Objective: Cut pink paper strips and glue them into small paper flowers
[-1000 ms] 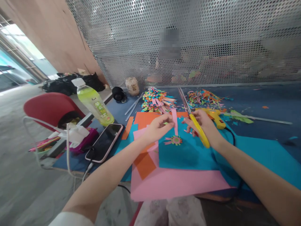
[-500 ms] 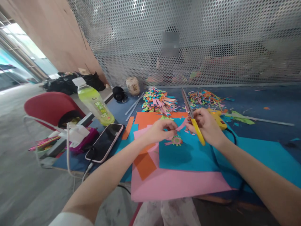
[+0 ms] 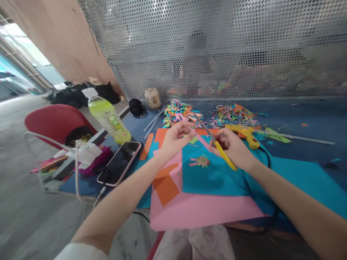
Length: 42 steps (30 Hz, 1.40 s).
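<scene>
A pink paper strip [image 3: 202, 141] stretches between my two hands above a blue sheet [image 3: 214, 184]. My left hand [image 3: 179, 135] pinches its upper end. In my right hand [image 3: 231, 146] are scissors with yellow handles [image 3: 223, 154], their blades pointing up and to the left; the fingers of this hand are also at the strip's lower end. Below the hands, a small paper rosette [image 3: 202, 161] with a pink centre, green loops and pink tails lies on the blue sheet. Just beyond my right hand rests a yellow glue gun [image 3: 245, 133].
Heaps of fringed paper pieces [image 3: 177, 113] and thin paper scraps [image 3: 235, 113] lie at the back by a perforated metal panel [image 3: 244, 54]. A phone [image 3: 120, 162] and a green drink bottle [image 3: 108, 117] are on the left. Pink sheets [image 3: 195, 213] reach the front edge.
My left hand has moved up and away with the strip's end, drawing it straighter. The scissors have tilted further left, and the rosette and glue gun show more fully.
</scene>
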Tool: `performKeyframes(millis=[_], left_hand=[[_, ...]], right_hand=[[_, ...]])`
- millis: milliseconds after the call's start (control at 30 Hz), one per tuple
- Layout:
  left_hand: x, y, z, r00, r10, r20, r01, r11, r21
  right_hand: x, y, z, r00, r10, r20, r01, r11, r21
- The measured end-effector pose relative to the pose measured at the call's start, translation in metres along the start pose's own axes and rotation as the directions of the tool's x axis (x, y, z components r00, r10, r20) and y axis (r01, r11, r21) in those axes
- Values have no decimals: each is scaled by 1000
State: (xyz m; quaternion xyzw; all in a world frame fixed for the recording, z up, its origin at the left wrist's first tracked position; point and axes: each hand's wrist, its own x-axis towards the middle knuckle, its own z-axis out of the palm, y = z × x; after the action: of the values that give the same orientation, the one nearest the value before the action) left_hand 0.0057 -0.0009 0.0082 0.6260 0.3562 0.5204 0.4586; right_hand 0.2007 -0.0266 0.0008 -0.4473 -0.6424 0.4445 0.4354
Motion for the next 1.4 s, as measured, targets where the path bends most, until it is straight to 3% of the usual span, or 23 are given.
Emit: performKeyframes(millis=[100, 233, 567, 667, 767, 900, 1067, 1400], left_hand=[[-1, -1, 3, 998, -59, -32, 56, 994, -94], [-7, -9, 12, 954, -200, 221, 213, 977, -32], [-9, -13, 14, 952, -170, 255, 171, 985, 17], [-8, -10, 12, 972, -135, 191, 138, 990, -2], [-5, -6, 9, 996, -73, 45, 75, 996, -44], [1, 0, 1, 995, 9, -103, -15, 998, -60], [3, 6, -5, 984, 104, -147, -110, 993, -33], [5, 6, -8, 961, 200, -189, -194, 980, 54]], right_hand=[[0, 0, 2, 997, 33, -71, -25, 995, 100], [-1, 0, 2, 990, 59, -125, -36, 983, 180], [-2, -3, 9, 997, 28, -71, -21, 995, 94], [-4, 0, 8, 997, 10, -71, -11, 1000, -7], [-4, 6, 4, 999, 3, -44, -9, 992, -127], [-2, 14, -2, 1000, 13, 13, -11, 982, -191], [-2, 13, -3, 998, 57, 36, -47, 971, -235], [-3, 12, -3, 995, 82, 54, -66, 966, -249]])
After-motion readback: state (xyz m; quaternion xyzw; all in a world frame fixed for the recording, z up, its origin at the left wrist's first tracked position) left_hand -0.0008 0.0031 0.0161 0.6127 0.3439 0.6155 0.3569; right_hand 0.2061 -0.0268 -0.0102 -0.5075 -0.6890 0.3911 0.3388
